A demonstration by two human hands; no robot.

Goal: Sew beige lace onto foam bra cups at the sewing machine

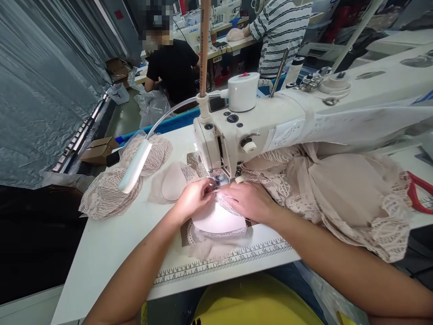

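Note:
A pale pink bra cup (218, 220) with lace edging lies under the needle area of a white sewing machine (264, 126). My left hand (194, 198) pinches the cup's upper lace edge, thumb and fingers together, just left of the presser foot (218, 179). My right hand (250, 200) lies over the lace on the right of the foot, fingers stretched out and pressing it down. Sheer fabric and lace trail from the cup's lower side toward the table edge. Another cup piece (174, 183) rests to the left of my left hand.
Stacked lace cups (110, 194) lie at the left under a white lamp (135, 167) on a bendable neck. Joined lace pieces (348, 189) are heaped at the right, beside red-handled scissors (421, 192). A printed ruler (223, 265) runs along the front edge. Two people work beyond.

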